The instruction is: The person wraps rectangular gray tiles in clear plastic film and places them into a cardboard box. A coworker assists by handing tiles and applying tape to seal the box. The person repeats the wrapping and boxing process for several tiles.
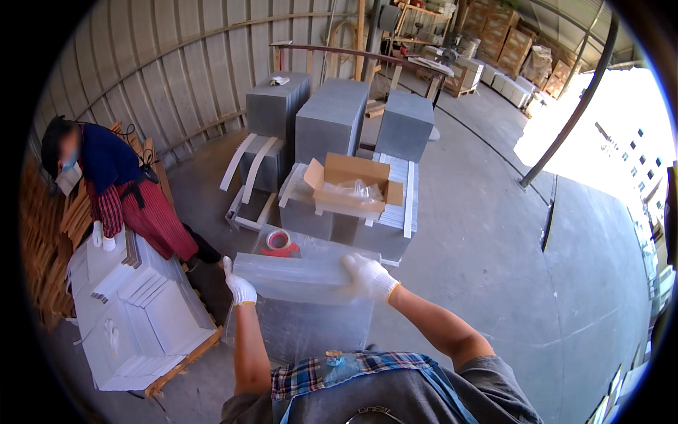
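A flat rectangular pack in cloudy clear plastic (pixel 289 275) lies in front of me on a plastic-covered work surface (pixel 296 328). My left hand (pixel 240 284), in a white knitted glove, grips the left end of the pack with the thumb up along its edge. At the right end, my right hand (pixel 370 277), gloved alike and slightly blurred, is closed over the pack; its fingertips are hard to make out. Just beyond the pack sits a red tape dispenser (pixel 279 244) with a roll of tape.
Ahead, an open cardboard box (pixel 357 169) with clear plastic bags stands on stacked slabs. Large grey block stacks (pixel 332 116) rise behind. At left, a person (pixel 123 177) bends over a pallet of white sheets (pixel 162 318) bearing loose gloves (pixel 111 333). Concrete floor (pixel 487 283) extends to the right.
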{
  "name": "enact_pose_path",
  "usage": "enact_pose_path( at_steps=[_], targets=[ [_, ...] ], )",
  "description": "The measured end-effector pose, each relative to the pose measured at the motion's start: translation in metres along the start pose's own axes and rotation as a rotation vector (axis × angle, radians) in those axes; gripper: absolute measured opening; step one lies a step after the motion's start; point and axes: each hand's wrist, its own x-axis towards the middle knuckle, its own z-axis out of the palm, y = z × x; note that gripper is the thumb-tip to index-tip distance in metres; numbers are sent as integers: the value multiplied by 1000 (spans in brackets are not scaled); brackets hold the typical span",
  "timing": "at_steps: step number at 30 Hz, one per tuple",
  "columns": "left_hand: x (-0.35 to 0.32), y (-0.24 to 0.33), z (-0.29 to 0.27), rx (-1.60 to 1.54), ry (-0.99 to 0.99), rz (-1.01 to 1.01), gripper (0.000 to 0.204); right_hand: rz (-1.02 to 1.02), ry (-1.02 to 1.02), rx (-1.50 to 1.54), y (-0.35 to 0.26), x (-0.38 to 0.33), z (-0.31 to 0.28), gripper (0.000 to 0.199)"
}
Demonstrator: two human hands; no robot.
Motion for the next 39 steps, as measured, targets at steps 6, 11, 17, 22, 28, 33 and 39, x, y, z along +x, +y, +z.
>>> enact_pose_path(
  at_steps=[6, 11, 17, 22, 28, 33, 39],
  targets=[
    [13, -1, 5, 21, -39, 15, 68, -14, 18, -8, 5, 11, -9, 78],
    [6, 10, 4, 115, -45, -61, 70, -11, 35, 29, -4, 10, -11, 77],
    [-22, 48, 31, 558, -85, 293, 60, 9, 31, 51, -8, 10, -10, 83],
    [-108, 63, 131, 1457, -287, 1191, 38, 66, -12, 27, -5, 9, -4, 86],
    [-143, -6, 179, 1765, -640, 1280, 49, 4, 29, 0, -9, 12, -4, 80],
    [-144, -44, 181, 2064, -772, 805, 54, -20, 54, 39, 0, 17, 2, 74],
    [-136, -51, 175, 2019, -792, 910, 52, -21, 67, -7, 12, 21, 11, 71]
  ],
)
